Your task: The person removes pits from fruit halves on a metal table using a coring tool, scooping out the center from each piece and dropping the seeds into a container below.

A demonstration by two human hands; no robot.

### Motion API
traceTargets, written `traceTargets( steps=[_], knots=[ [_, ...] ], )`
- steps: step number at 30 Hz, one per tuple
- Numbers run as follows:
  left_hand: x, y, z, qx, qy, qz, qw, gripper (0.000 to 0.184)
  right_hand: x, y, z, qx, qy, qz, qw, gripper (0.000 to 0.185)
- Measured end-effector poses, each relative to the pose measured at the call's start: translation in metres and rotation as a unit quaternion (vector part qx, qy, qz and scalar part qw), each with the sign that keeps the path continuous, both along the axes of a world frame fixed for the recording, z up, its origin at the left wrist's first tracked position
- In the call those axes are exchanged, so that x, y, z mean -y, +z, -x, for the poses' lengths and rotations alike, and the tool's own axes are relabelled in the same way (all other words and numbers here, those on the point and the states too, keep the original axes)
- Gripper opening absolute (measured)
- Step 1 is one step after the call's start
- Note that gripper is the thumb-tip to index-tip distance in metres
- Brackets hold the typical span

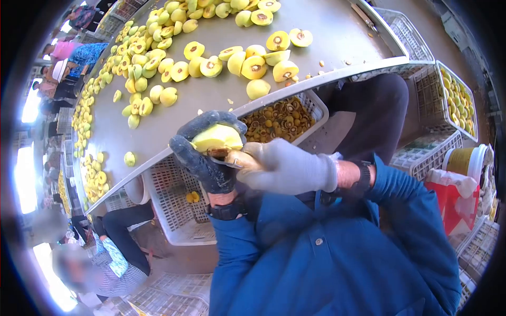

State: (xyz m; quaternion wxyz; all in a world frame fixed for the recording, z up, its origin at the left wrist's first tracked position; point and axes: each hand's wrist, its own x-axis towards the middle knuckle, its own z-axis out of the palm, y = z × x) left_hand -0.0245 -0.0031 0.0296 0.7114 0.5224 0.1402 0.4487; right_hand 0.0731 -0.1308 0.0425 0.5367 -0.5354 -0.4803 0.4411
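My left hand (pixel 203 152), in a dark glove, is wrapped around a yellow-green peach half (pixel 219 138) just off the table's near edge. My right hand (pixel 290 167), in a grey glove, grips a pitting knife (pixel 243 159) by its pale, thick handle. The knife's metal end sits against the underside of the fruit, where a brown patch shows; its tip is partly hidden. Below the hands, a white crate (pixel 176 234) holds a few yellow pieces. Another crate (pixel 322 113), tucked under the table edge, holds many brown pits and cut scraps.
Many peach halves (pixel 211 67) lie across the metal table (pixel 327 52), some showing pits. A knife-like tool (pixel 363 17) rests near its far corner. Full fruit crate (pixel 470 134), white bucket (pixel 477 158) and red bag (pixel 448 203) stand at right. A seated person (pixel 118 263) is at left.
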Motion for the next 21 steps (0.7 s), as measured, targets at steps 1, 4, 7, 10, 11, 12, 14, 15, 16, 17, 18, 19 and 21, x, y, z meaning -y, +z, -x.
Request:
traceTargets(
  steps=[1,4,7,10,11,12,14,15,16,17,18,19,21],
  knots=[
    [0.003,-0.004,-0.003,0.001,0.037,0.018,0.999,0.069,-0.002,0.003,-0.007,0.182,0.013,0.039,0.982,0.03],
    [0.003,-0.004,-0.004,-0.05,0.03,-0.027,0.998,0.07,-0.003,-0.01,-0.016,0.107,0.026,-0.02,0.994,0.033],
    [-0.01,0.011,0.006,-0.145,-0.028,-0.199,0.969,0.07,-0.004,0.003,-0.026,-0.006,0.113,0.074,0.991,0.037],
    [-0.017,0.016,0.008,-0.172,-0.023,-0.206,0.963,0.071,-0.012,0.0,-0.03,0.01,0.131,0.068,0.989,0.037],
    [-0.013,0.011,0.009,-0.174,0.004,-0.159,0.972,0.069,-0.014,-0.001,-0.027,-0.023,0.127,0.067,0.989,0.037],
    [-0.01,0.004,0.005,-0.136,0.021,-0.085,0.987,0.068,-0.016,-0.004,-0.024,-0.054,0.124,0.066,0.989,0.037],
    [-0.001,-0.008,-0.005,-0.089,0.064,0.024,0.994,0.063,-0.022,-0.026,-0.014,0.031,0.037,-0.012,0.999,0.034],
    [0.004,-0.014,-0.01,-0.08,0.091,0.057,0.991,0.061,-0.023,-0.031,-0.015,0.109,0.014,-0.006,0.994,0.035],
    [0.009,-0.02,-0.014,-0.07,0.119,0.089,0.986,0.059,-0.023,-0.038,-0.015,0.184,-0.009,0.002,0.983,0.035],
    [0.009,-0.025,-0.012,-0.054,0.096,0.122,0.986,0.056,-0.023,-0.05,-0.014,0.267,-0.024,-0.023,0.963,0.034],
    [0.01,-0.028,-0.009,-0.037,0.073,0.155,0.985,0.054,-0.022,-0.058,-0.014,0.275,-0.034,-0.029,0.96,0.032],
    [0.01,-0.03,-0.007,-0.018,0.05,0.186,0.981,0.053,-0.021,-0.065,-0.016,0.285,-0.043,-0.038,0.957,0.03],
    [0.006,-0.034,-0.005,0.024,0.004,0.243,0.97,0.052,-0.02,-0.089,-0.025,0.271,-0.035,-0.047,0.961,0.026]
  ],
)
